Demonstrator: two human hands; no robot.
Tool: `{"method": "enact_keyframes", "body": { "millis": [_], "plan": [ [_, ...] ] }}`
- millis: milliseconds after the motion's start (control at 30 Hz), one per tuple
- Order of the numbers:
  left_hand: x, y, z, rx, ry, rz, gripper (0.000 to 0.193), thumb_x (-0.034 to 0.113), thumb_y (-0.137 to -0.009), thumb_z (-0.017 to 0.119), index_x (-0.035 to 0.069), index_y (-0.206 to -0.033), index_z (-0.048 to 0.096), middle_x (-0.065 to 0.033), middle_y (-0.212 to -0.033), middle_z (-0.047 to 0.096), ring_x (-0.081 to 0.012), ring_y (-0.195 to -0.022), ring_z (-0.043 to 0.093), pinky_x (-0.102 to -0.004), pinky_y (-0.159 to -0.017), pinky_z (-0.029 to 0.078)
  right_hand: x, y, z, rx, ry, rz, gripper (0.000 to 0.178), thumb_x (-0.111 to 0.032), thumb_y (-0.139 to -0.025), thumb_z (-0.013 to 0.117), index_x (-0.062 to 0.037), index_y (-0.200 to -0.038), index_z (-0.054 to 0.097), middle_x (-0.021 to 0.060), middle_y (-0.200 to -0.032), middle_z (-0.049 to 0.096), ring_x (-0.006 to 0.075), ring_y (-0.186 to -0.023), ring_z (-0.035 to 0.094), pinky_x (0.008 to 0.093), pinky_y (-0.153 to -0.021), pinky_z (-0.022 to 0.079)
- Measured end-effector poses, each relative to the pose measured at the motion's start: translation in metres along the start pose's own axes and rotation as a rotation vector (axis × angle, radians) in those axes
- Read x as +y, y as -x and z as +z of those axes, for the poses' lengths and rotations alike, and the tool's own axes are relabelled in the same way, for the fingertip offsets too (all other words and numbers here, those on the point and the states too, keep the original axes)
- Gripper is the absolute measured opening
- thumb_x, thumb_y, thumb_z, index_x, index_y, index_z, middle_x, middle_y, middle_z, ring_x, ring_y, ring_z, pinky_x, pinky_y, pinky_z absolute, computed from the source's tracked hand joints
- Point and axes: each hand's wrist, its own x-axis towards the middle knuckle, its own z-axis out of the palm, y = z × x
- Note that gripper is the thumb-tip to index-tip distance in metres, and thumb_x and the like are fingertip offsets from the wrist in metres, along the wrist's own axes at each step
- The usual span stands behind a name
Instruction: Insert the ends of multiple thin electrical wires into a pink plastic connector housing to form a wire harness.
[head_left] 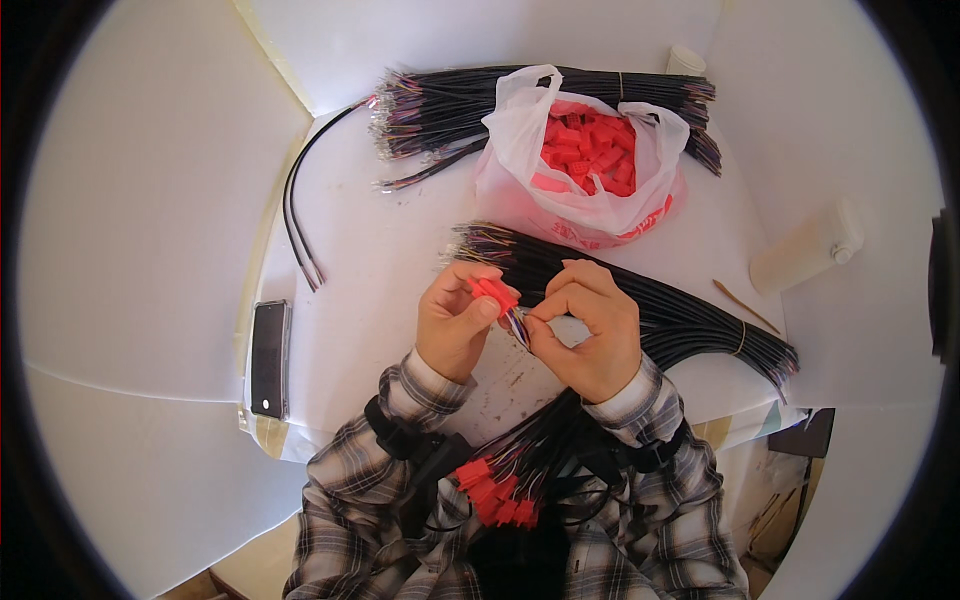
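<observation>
My left hand is closed round a red plastic connector housing, thumb on its near face. Several thin coloured wires run out of the housing's lower right end. My right hand pinches these wires between thumb and fingertips, just beside the housing. The cable they belong to is mostly hidden behind the right hand. Close to my body, a bunch of black cables with red connectors on their ends lies between my forearms. Just beyond my hands is a bundle of black cables with bare wire ends.
A white plastic bag full of red connector housings stands at the back, before a thick black cable bundle. Single black cables and a phone lie left. A beige bottle and thin brown stick are right.
</observation>
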Motion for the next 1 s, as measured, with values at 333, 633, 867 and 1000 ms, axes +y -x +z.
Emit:
{"method": "enact_keyframes", "body": {
  "millis": [333,633,867,1000],
  "plan": [
    [-0.0023,-0.0007,-0.0012,0.041,0.042,0.016,0.033,0.016,-0.075,0.066,0.003,-0.101,0.05,-0.0122,-0.086,0.06,-0.0151,-0.076,0.056,-0.0246,-0.063,0.045,0.0012,-0.0024,-0.0021,-0.013,0.048,-0.114,0.018,0.001,-0.051,0.063,-0.0064,-0.061,0.05,0.0059,-0.067,0.048,0.0257,-0.067,0.05,0.0377,-0.075,0.041],
    [-0.0022,0.0001,-0.0006,0.012,0.067,0.005,0.034,0.017,-0.075,0.066,0.003,-0.101,0.05,-0.0121,-0.086,0.06,-0.0156,-0.077,0.057,-0.0249,-0.063,0.045,-0.0002,-0.0015,-0.003,-0.023,0.078,-0.144,0.018,0.002,-0.05,0.062,-0.0064,-0.06,0.05,0.0056,-0.067,0.047,0.025,-0.066,0.05,0.0395,-0.078,0.041],
    [-0.0034,0.0001,-0.0018,0.004,0.058,-0.01,0.032,0.014,-0.075,0.065,0.002,-0.1,0.05,-0.0116,-0.086,0.059,-0.0161,-0.078,0.057,-0.026,-0.064,0.046,0.0029,-0.0008,-0.0015,-0.016,0.139,-0.203,0.019,0.001,-0.05,0.062,-0.0069,-0.062,0.051,0.0047,-0.068,0.046,0.0241,-0.066,0.049,0.0397,-0.077,0.042],
    [-0.0027,-0.0011,0.0015,0.03,0.058,-0.015,0.032,0.015,-0.075,0.065,0.002,-0.1,0.049,-0.0102,-0.086,0.058,-0.0161,-0.08,0.057,-0.0261,-0.064,0.046,0.0036,-0.0014,-0.001,-0.004,0.158,-0.238,0.019,0.001,-0.05,0.063,-0.0076,-0.063,0.052,0.0042,-0.068,0.046,0.0238,-0.066,0.049,0.0402,-0.078,0.041]
  ]
}}
